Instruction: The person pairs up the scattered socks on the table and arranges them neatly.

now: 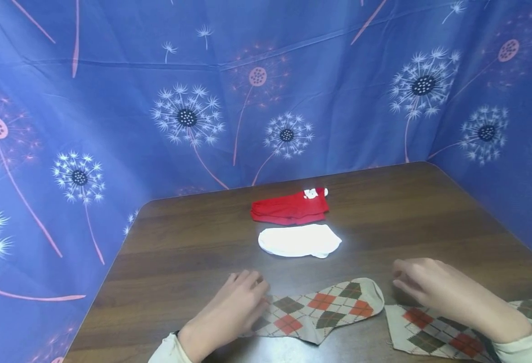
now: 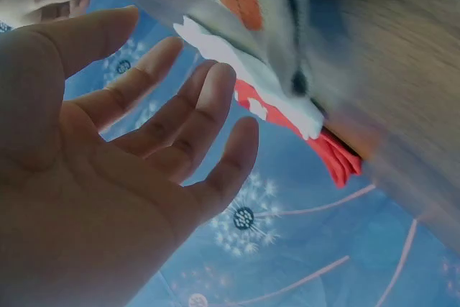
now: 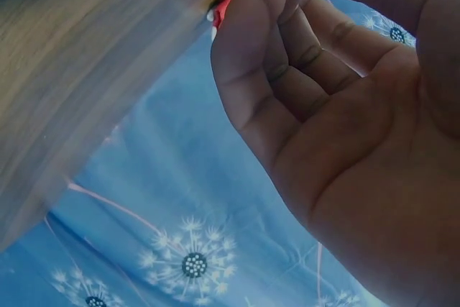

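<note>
One argyle sock [image 1: 325,307], beige with orange and green diamonds, lies flat before me, its toe to the right. My left hand [image 1: 236,307] hovers at its left end, hiding part of it; in the left wrist view the fingers [image 2: 208,113] are loosely bent with nothing between them. A second argyle sock [image 1: 429,333] lies at the front right, partly covered by my right forearm. Above its left end is my right hand [image 1: 422,280], fingers relaxed and bent; the right wrist view shows the palm [image 3: 374,163] holding nothing.
Farther back lie a white sock [image 1: 300,241] and, behind it, red socks [image 1: 290,207] with a white figure. The wooden table [image 1: 184,252] ends at a blue dandelion-patterned cloth [image 1: 229,101] hanging at the back and both sides.
</note>
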`<action>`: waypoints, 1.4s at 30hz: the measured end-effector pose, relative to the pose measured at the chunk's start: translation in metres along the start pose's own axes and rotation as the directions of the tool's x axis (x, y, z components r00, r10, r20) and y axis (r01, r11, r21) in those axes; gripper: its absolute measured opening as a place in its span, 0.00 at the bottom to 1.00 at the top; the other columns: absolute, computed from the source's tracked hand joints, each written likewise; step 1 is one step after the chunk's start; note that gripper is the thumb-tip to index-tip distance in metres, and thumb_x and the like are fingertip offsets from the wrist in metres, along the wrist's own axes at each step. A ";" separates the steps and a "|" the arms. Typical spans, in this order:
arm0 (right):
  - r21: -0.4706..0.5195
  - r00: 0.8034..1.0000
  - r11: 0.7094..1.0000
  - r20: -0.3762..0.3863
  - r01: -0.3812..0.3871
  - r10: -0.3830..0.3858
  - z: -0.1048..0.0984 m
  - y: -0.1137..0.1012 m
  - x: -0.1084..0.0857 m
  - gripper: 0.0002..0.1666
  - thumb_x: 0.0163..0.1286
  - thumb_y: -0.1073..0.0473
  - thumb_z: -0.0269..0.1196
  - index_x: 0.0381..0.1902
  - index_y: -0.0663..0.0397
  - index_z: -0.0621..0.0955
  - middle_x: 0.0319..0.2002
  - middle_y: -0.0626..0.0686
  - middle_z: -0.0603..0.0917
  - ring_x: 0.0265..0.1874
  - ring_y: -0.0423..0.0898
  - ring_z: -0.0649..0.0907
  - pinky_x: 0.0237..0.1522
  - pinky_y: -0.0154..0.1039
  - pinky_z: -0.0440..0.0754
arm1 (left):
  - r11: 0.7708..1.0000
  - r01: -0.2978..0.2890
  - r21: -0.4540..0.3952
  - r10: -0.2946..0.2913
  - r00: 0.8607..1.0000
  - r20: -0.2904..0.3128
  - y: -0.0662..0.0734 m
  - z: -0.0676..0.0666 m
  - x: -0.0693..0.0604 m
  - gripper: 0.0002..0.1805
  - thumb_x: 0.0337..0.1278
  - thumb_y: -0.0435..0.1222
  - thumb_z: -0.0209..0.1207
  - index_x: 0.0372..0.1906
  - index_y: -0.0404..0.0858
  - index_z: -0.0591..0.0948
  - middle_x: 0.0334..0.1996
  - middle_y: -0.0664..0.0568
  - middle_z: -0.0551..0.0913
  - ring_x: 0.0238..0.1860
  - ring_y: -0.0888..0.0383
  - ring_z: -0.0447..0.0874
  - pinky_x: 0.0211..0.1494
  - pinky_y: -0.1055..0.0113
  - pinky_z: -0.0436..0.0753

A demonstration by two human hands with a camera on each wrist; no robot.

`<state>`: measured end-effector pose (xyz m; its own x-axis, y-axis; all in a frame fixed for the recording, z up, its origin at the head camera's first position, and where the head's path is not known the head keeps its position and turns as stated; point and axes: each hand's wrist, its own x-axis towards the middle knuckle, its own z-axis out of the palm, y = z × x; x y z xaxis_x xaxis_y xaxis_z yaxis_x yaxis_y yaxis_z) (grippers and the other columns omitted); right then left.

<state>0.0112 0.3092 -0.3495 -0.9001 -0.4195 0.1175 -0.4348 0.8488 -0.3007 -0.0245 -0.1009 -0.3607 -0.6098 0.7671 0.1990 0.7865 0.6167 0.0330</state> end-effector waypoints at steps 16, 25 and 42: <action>-0.086 0.999 0.995 -0.019 -0.051 0.050 -0.016 0.008 -0.011 0.13 0.62 0.58 0.70 0.28 0.38 0.75 0.20 0.31 0.69 0.18 0.28 0.67 0.19 0.34 0.68 | 0.992 -0.127 -0.002 0.127 0.987 0.101 0.022 0.000 0.027 0.11 0.61 0.44 0.65 0.46 0.48 0.82 0.39 0.60 0.79 0.44 0.63 0.77 0.49 0.65 0.77; -0.142 0.999 0.989 -0.044 -0.028 0.022 -0.026 0.011 -0.016 0.14 0.61 0.57 0.71 0.28 0.38 0.74 0.21 0.29 0.70 0.19 0.27 0.68 0.20 0.34 0.70 | 0.948 -0.306 0.083 0.306 0.952 0.018 0.035 0.008 0.041 0.08 0.59 0.46 0.65 0.39 0.49 0.81 0.29 0.62 0.73 0.30 0.66 0.68 0.35 0.71 0.71; -0.161 0.983 0.972 0.043 -0.172 0.181 -0.033 0.036 -0.045 0.10 0.62 0.58 0.70 0.32 0.46 0.78 0.22 0.34 0.75 0.20 0.28 0.73 0.21 0.34 0.73 | 0.932 -0.362 0.024 0.360 0.931 0.056 0.056 0.023 0.062 0.12 0.65 0.47 0.60 0.47 0.47 0.82 0.37 0.61 0.80 0.35 0.66 0.76 0.42 0.73 0.78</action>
<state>0.0347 0.3697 -0.3341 -0.9619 -0.2724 0.0208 -0.2722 0.9489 -0.1598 -0.0206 -0.0150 -0.3689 -0.2898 0.9464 0.1426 0.9513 0.3012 -0.0652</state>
